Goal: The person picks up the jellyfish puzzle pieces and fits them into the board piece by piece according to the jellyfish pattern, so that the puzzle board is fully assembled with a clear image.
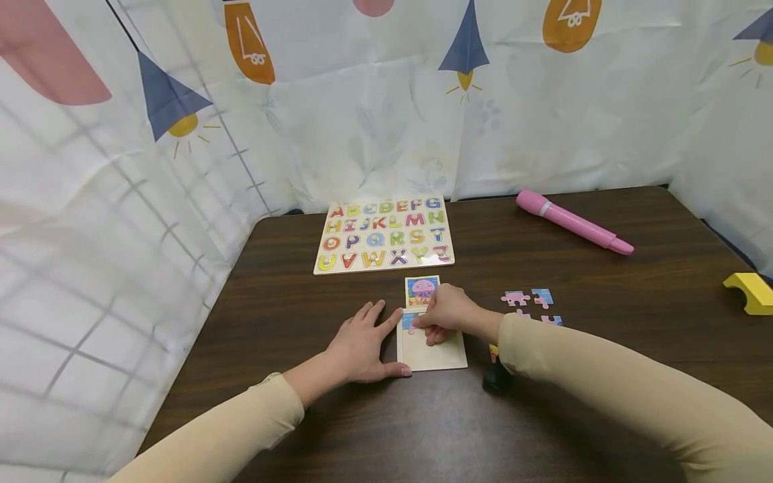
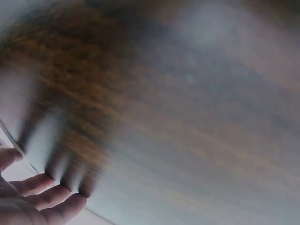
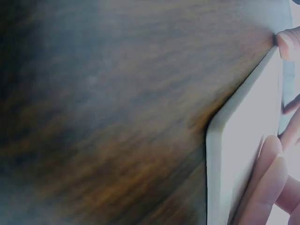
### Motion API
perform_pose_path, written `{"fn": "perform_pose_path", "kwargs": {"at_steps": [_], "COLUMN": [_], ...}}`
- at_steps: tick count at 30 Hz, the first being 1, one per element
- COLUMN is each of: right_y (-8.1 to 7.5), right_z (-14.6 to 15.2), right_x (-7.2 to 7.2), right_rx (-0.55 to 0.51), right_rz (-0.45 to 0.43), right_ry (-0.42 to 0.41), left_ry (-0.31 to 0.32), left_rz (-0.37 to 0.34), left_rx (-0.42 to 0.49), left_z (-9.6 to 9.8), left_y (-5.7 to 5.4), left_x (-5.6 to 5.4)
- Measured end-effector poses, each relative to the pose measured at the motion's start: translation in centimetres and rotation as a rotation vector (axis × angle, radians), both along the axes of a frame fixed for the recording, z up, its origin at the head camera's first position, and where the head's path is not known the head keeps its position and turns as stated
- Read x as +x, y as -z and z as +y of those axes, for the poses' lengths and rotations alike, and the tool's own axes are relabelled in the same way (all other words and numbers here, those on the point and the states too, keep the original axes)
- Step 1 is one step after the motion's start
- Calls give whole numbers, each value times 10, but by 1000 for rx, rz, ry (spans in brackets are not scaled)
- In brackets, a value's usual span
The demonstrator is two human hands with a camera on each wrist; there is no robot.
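Note:
A pale wooden puzzle tray [image 1: 431, 355] lies on the table between the two hands. In its upper left corner is a blue and pink jigsaw piece [image 1: 408, 323]. My right hand [image 1: 445, 314] is over the tray, pinching that piece at its right side, the other fingers curled under. Spread out on the table, my left hand [image 1: 362, 343] touches the tray's left edge with index finger and thumb. Its fingers [image 2: 63, 206] rest on the tabletop in the left wrist view. Just above the tray, a picture card [image 1: 422, 288] with a pink jellyfish is partly covered by the right hand.
Several loose jigsaw pieces [image 1: 515, 298] lie right of the tray, some hidden by the right forearm. An alphabet board [image 1: 383, 235] stands behind. A pink pen-shaped toy [image 1: 574, 221] lies at the back right, a yellow arch block [image 1: 751, 292] at the right edge. A black object [image 1: 496, 379] sits by the right sleeve.

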State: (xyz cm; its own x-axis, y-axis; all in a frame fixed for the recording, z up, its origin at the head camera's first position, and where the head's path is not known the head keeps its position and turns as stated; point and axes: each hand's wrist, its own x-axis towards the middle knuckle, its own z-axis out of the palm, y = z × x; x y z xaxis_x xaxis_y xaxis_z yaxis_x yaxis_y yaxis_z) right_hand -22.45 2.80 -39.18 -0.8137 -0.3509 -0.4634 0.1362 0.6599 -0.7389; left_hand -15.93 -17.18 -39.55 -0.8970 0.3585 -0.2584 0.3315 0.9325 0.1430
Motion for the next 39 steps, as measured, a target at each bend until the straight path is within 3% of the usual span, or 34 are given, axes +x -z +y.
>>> {"fn": "perform_pose_path", "kwargs": {"at_steps": [18,27,32,39], "right_y": [2,-2,-12,-27], "right_z": [-1,16,52,114], "right_x": [-2,-7,-19,-33], "right_rx": [5,-130,-221,-110], "right_rz": [0,-42,41,242], "right_ry": [2,-41,-23,-28], "left_ry": [1,-15,-13,-1], "left_rz": [2,-25,-35,-15], "left_rx": [23,16,17,22], "left_z": [-2,-1,0,-1], "left_y": [1,2,1,0], "left_x": [-1,-2,-2,-1]}}
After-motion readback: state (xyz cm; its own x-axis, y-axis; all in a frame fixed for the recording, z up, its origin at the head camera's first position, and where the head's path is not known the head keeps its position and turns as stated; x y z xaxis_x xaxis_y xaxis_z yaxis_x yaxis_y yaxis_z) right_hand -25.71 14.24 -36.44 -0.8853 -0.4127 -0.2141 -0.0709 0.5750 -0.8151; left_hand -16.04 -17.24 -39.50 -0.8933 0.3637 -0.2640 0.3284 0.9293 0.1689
